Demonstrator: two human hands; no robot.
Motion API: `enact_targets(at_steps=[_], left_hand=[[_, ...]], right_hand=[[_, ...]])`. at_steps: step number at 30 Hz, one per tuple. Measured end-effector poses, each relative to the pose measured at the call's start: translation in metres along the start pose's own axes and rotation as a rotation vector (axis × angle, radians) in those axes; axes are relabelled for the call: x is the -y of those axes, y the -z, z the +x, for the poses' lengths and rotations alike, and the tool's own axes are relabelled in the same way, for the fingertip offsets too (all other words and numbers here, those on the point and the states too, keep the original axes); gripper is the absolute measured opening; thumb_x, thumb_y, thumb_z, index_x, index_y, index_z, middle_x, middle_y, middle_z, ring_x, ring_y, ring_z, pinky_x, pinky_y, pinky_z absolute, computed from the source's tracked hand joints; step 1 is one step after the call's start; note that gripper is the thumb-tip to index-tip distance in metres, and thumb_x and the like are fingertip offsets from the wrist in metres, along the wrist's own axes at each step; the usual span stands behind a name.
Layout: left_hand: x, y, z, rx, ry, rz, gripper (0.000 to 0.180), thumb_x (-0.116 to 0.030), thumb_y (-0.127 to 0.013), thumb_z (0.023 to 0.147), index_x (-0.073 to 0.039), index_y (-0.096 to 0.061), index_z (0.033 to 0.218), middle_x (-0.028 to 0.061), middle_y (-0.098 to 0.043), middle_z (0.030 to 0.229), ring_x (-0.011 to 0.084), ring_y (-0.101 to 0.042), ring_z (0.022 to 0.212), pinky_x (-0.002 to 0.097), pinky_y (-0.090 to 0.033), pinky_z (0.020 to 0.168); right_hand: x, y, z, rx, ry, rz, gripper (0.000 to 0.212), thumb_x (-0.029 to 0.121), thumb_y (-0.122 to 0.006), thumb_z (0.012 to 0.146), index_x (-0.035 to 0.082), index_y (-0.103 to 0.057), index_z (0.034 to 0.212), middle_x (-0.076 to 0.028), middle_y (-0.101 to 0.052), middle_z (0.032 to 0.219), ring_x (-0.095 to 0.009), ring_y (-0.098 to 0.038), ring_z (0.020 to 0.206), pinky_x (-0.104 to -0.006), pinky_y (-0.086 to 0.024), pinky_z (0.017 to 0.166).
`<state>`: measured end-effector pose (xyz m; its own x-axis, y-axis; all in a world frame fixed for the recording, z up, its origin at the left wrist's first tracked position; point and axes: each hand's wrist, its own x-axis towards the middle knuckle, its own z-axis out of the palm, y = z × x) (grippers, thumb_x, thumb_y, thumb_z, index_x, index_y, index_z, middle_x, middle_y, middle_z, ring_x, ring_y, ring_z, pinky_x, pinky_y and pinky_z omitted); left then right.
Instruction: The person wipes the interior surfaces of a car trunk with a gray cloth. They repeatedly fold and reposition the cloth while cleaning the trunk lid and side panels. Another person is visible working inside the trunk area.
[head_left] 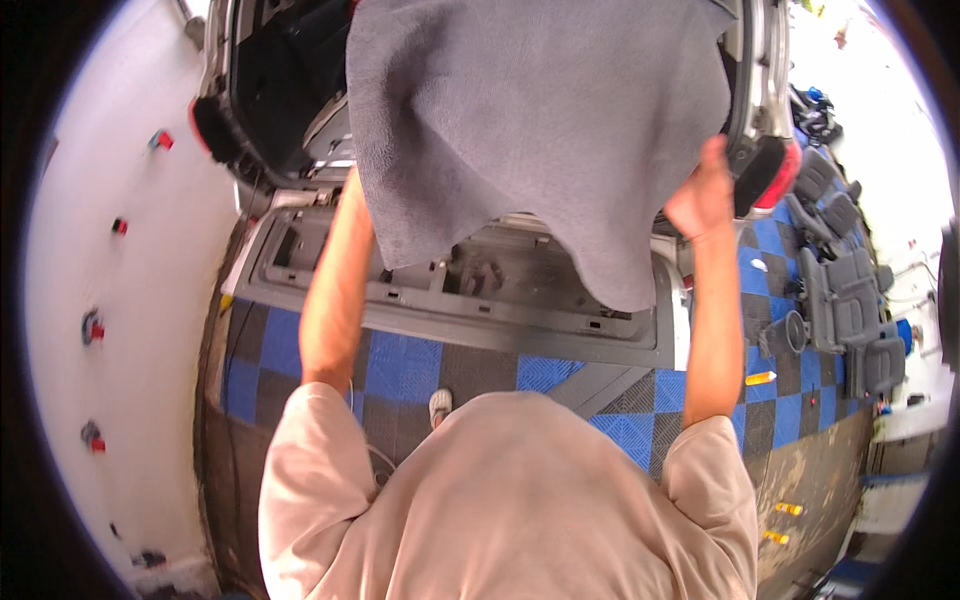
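A large grey felt-like sheet (540,110), like a car carpet, hangs raised before me, its lower edge wavy and folded. My left forearm (338,280) reaches up to its left side; the left hand is hidden behind the sheet. At the sheet's right edge is my right hand (702,200), thumb pointing up and the other fingers mostly hidden; it seems to hold that edge. Behind and below the sheet is the open rear of a car, with the lowered tailgate (520,285) showing its bare inner panel. Much of the car's inside is covered by the sheet.
Red tail lights (778,178) flank the opening. Blue and black floor tiles (400,365) lie underfoot. To the right stand removed grey car seats (845,290), a dark bucket (785,332) and a yellow bottle (760,378). A white wall (140,280) with red-and-black fixtures rises at left.
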<state>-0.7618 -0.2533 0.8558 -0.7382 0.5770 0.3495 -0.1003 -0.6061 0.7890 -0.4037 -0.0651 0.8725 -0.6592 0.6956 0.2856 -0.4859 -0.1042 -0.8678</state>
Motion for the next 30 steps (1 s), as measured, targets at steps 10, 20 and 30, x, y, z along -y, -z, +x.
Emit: enact_targets(at_steps=[10,20,30], left_hand=[[0.06,0.098,-0.169,-0.133,0.512,0.342,0.073,-0.046,-0.068,0.097,0.006,-0.05,0.145,0.0158,-0.064,0.134,0.0254,-0.059,0.129,0.0367,-0.048,0.107],[0.049,0.267,-0.362,-0.135,0.852,0.61,0.076,-0.053,-0.051,0.106,0.0,-0.032,0.156,0.0138,-0.043,0.156,0.0269,-0.046,0.14,0.0433,-0.039,0.117],[0.025,0.215,-0.295,-0.07,0.72,0.605,0.07,-0.049,-0.053,0.106,0.0,-0.038,0.154,0.0134,-0.048,0.151,0.026,-0.052,0.134,0.0425,-0.045,0.112]], right_hand=[[-0.088,-0.013,-0.056,0.115,-0.514,-0.483,0.041,0.039,-0.072,0.098,0.004,-0.074,0.077,0.0,-0.072,0.074,-0.01,-0.06,0.06,-0.031,-0.047,0.05],[-0.128,-0.123,-0.174,0.574,-0.095,-0.488,0.054,0.035,-0.053,0.105,-0.009,-0.067,0.078,-0.03,-0.068,0.078,-0.052,-0.067,0.084,-0.0561,-0.054,0.08],[-0.147,-0.15,-0.19,0.381,-0.002,-0.559,0.063,0.039,-0.052,0.107,-0.007,-0.061,0.066,-0.027,-0.062,0.065,-0.049,-0.065,0.072,-0.0523,-0.052,0.068]])
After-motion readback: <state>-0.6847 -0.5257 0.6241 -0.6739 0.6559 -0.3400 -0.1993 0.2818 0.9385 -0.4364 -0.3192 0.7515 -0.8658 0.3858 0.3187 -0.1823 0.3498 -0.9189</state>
